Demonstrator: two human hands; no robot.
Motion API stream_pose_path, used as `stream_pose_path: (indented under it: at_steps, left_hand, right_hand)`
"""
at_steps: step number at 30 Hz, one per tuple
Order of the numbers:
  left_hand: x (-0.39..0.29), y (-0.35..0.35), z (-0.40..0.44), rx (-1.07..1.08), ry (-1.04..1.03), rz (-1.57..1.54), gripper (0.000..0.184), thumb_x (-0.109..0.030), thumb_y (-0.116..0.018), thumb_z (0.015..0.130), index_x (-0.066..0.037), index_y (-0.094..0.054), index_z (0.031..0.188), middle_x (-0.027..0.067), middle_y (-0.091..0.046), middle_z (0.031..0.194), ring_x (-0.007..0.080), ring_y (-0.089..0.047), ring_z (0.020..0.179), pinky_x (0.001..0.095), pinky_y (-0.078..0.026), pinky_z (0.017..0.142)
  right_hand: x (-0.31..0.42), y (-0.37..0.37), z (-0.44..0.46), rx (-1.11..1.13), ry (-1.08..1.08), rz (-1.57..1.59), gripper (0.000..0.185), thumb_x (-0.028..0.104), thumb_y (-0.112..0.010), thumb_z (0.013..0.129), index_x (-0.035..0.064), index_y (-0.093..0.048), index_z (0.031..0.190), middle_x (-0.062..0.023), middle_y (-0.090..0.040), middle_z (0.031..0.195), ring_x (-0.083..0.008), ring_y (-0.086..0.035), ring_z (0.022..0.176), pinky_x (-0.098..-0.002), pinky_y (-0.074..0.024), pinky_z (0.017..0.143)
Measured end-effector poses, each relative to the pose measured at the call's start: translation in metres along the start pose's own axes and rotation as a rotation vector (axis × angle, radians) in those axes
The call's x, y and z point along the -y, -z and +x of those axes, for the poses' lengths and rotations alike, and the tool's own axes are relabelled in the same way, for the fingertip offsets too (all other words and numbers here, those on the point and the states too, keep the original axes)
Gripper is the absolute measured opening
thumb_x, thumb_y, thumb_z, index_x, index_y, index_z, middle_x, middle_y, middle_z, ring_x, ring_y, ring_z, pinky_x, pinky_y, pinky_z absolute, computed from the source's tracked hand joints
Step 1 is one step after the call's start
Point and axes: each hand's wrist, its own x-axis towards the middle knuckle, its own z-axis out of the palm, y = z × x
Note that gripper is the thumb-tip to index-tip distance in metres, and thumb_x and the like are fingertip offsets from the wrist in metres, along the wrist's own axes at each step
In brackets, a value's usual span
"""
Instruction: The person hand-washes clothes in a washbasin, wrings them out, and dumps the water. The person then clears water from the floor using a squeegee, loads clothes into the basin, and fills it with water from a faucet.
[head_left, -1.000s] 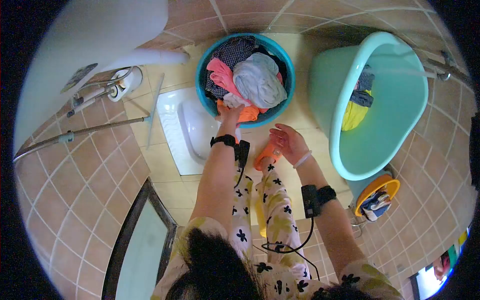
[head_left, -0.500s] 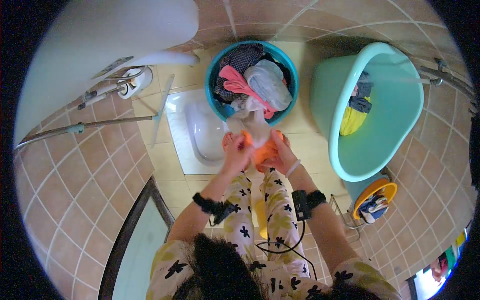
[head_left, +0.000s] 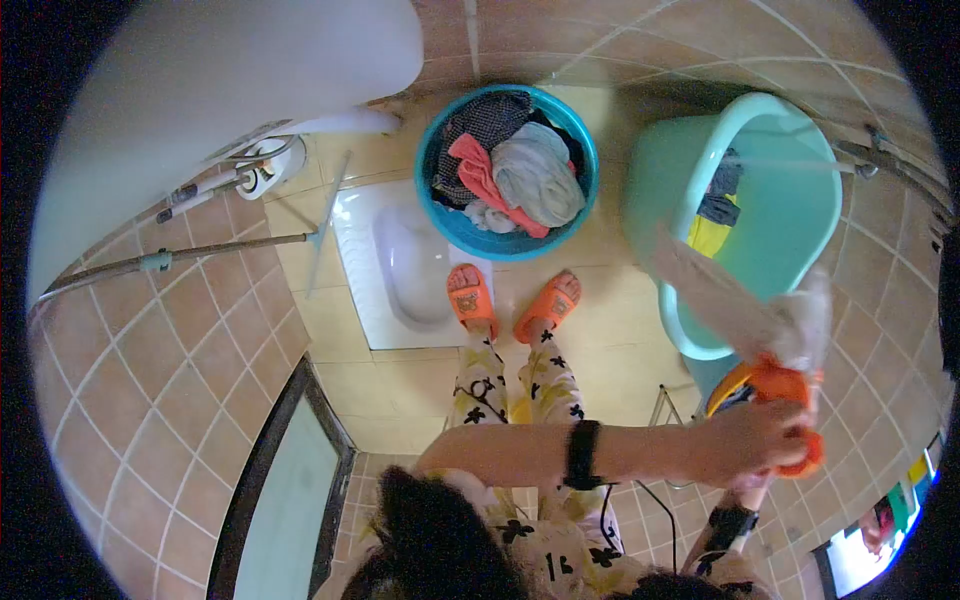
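Note:
A pair of rubber gloves (head_left: 780,383), orange with long whitish see-through cuffs, is held up at the right, in front of the green tub's near rim. My left hand (head_left: 752,443) reaches across my body and is closed around the orange part. The pale cuffs hang loosely above and to the left of it. Under and behind it lies my right hand (head_left: 750,492), mostly covered, so its fingers cannot be made out. Both forearms wear black bands.
A blue basin (head_left: 432,215) of clothes stands on the floor beside a squat toilet (head_left: 360,290). The tall green tub (head_left: 672,320) holds dark and yellow clothes. A small orange-rimmed basket (head_left: 718,395) sits below it. My feet wear orange slippers (head_left: 470,300). A thin pole (head_left: 230,243) crosses the left.
Both hands have moved from in front of the blue basin to the far right, taking the gloves along. My left arm now crosses my body, and my slippers have come into view.

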Motion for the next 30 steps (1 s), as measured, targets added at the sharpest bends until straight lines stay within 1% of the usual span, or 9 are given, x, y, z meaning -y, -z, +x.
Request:
stream_pose_path:
  at_steps: [8,12,13,16,19,20,21,26,30]
  left_hand:
    - [0.059,0.009,0.023,-0.321,0.023,-0.002,0.045,-0.004,-0.059,0.070,-0.002,-0.043,0.112,0.0176,-0.043,0.109,0.0320,-0.046,0.096,0.0408,-0.038,0.085]
    - [0.131,0.074,-0.071,-0.616,0.648,-0.047,0.030,-0.006,-0.052,0.080,-0.007,-0.043,0.109,0.0075,-0.051,0.096,0.0164,-0.054,0.077,0.0298,-0.047,0.065]
    - [0.110,0.109,-0.077,-0.597,1.089,0.114,0.029,-0.008,-0.053,0.080,-0.007,-0.043,0.107,0.0073,-0.054,0.089,0.0163,-0.054,0.077,0.0301,-0.047,0.065]
    - [0.236,0.153,-0.231,-0.929,0.579,0.835,0.017,-0.011,-0.051,0.080,-0.008,-0.048,0.096,0.0062,-0.053,0.083,0.0166,-0.053,0.058,0.0285,-0.046,0.053]
    - [0.226,0.199,-0.285,-1.243,1.196,0.065,0.012,-0.013,-0.053,0.079,-0.006,-0.049,0.087,0.0070,-0.053,0.083,0.0156,-0.052,0.054,0.0275,-0.046,0.050]
    - [0.225,0.211,-0.292,-1.284,1.304,0.009,0.022,-0.012,-0.055,0.077,-0.005,-0.043,0.093,0.0073,-0.051,0.078,0.0167,-0.050,0.054,0.0292,-0.043,0.048]
    - [0.228,0.222,-0.302,-1.326,1.411,-0.048,0.033,-0.012,-0.057,0.076,-0.004,-0.036,0.100,0.0077,-0.049,0.072,0.0178,-0.049,0.054,0.0308,-0.041,0.045]
    - [0.237,0.278,-0.304,-1.522,1.445,-0.081,0.042,-0.013,-0.061,0.072,-0.007,-0.034,0.103,0.0065,-0.049,0.078,0.0181,-0.048,0.056,0.0326,-0.043,0.047]
    - [0.252,0.324,-0.314,-1.597,1.482,-0.003,0.019,-0.023,-0.065,0.074,-0.011,-0.051,0.079,0.0023,-0.052,0.067,0.0149,-0.049,0.057,0.0313,-0.045,0.049]
  right_hand:
    - [0.068,0.084,0.046,-0.251,0.471,0.067,0.060,0.030,-0.052,0.080,0.0050,-0.031,0.130,-0.0150,-0.031,0.134,-0.0295,-0.028,0.124,-0.0459,-0.0244,0.102]
    - [0.051,0.043,0.110,-0.300,0.338,0.246,0.061,0.038,-0.047,0.083,0.0063,-0.027,0.131,-0.0147,-0.034,0.131,-0.0297,-0.030,0.124,-0.0498,-0.0237,0.102]
    - [0.042,0.033,0.124,-0.312,0.206,0.281,0.061,0.040,-0.046,0.083,0.0073,-0.026,0.131,-0.0136,-0.036,0.129,-0.0290,-0.032,0.122,-0.0497,-0.0255,0.101]
    - [-0.026,-0.055,0.154,0.006,0.271,-0.350,0.057,0.035,-0.045,0.086,0.0076,-0.026,0.132,-0.0115,-0.036,0.129,-0.0268,-0.038,0.118,-0.0465,-0.0326,0.097]
    - [-0.112,-0.174,0.180,0.333,0.198,-0.525,0.078,0.022,-0.066,0.075,0.0045,-0.019,0.134,-0.0143,-0.033,0.132,-0.0248,-0.038,0.119,-0.0406,-0.0361,0.095]
    - [-0.169,-0.187,0.219,0.425,0.687,-0.920,0.099,0.031,-0.076,0.063,0.0134,-0.014,0.137,-0.0158,-0.021,0.138,-0.0312,-0.030,0.123,-0.0455,-0.0327,0.097]
    - [-0.166,-0.232,0.211,0.411,0.601,-1.291,0.106,0.034,-0.078,0.057,0.0201,-0.012,0.137,-0.0149,-0.014,0.140,-0.0343,-0.026,0.125,-0.0485,-0.0313,0.097]
    - [-0.240,-0.299,0.295,0.354,0.743,-1.900,0.116,0.039,-0.080,0.046,0.0353,-0.007,0.136,-0.0113,0.004,0.143,-0.0399,-0.017,0.127,-0.0572,-0.0305,0.093]
    - [-0.254,-0.276,0.326,0.399,0.616,-1.897,0.084,0.033,-0.071,0.061,0.0282,-0.025,0.131,-0.0131,-0.019,0.137,-0.0413,-0.030,0.120,-0.0486,-0.0403,0.087]
